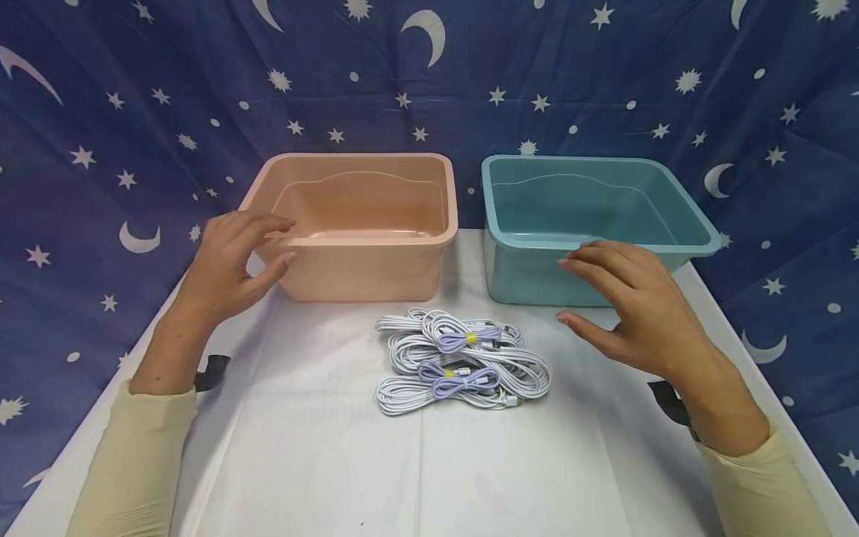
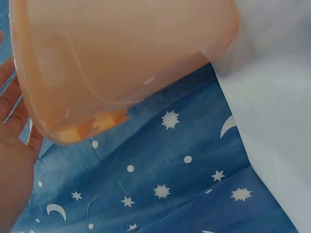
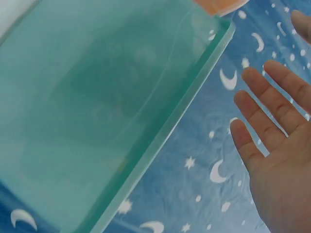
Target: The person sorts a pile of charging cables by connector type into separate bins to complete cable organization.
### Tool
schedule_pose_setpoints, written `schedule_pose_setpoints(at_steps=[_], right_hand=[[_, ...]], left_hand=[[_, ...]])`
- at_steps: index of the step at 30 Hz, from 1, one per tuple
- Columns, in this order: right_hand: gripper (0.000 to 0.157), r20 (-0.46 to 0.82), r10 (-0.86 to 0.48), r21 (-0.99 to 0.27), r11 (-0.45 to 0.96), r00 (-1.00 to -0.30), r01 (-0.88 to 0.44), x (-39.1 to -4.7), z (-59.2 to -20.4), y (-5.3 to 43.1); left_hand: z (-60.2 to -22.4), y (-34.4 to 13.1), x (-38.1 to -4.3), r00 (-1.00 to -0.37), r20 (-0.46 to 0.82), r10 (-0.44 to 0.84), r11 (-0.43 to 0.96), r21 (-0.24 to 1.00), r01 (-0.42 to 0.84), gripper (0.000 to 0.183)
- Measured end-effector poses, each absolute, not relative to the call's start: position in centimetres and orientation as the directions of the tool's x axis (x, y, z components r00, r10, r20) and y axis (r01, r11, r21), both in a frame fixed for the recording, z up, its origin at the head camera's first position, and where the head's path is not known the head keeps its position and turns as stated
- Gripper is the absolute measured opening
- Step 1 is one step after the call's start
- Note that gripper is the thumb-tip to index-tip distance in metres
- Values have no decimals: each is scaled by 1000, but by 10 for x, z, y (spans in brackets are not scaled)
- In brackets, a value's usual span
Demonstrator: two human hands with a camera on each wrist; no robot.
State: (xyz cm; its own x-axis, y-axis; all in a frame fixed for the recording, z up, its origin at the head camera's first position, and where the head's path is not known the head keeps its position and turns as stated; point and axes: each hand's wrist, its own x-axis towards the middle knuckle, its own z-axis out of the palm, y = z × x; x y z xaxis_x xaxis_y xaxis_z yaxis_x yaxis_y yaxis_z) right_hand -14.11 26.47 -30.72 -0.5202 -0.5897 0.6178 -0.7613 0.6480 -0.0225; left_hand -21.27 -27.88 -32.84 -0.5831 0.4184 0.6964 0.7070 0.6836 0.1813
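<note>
My left hand (image 1: pixel 235 265) hovers by the front left corner of the peach plastic bin (image 1: pixel 362 272), its fingers relaxed and holding nothing. In the left wrist view its fingers lie next to the bin's rim; contact cannot be told. My right hand (image 1: pixel 627 306) is held in front of the teal plastic bin (image 1: pixel 537 276), fingers spread and grasping nothing. The right wrist view shows a gap between the fingers (image 3: pixel 260 116) and the bin. Between the hands lies a pile of bundled white cables (image 1: pixel 403 395), with two lilac cable bundles (image 1: pixel 463 384) on top, tied with yellow bands.
Both bins stand side by side at the back of a table with a white cloth (image 1: pixel 322 470), a narrow gap between them. A dark blue curtain (image 1: pixel 470 74) with stars and moons hangs behind and along both sides. A dark strap (image 1: pixel 213 373) shows at the left wrist.
</note>
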Motion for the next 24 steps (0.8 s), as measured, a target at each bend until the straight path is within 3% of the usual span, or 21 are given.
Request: schedule_pose_setpoints(at_steps=[8,18,24], right_hand=[[56,545,-670,-23,589,-504,-808,-143,-319,243],[52,468,-748,-66,501,-470,-863,-150,-330,206],[46,451,-771,-70,473,-451,-878,-154,-341,188]], left_hand=[[-334,-270,-216,-567,698,437,660,180,730,40],[-336,-269,-219,-500,714,490,598,143,789,30],[-333,-268,-220,-499,713,492,611,125,781,34]])
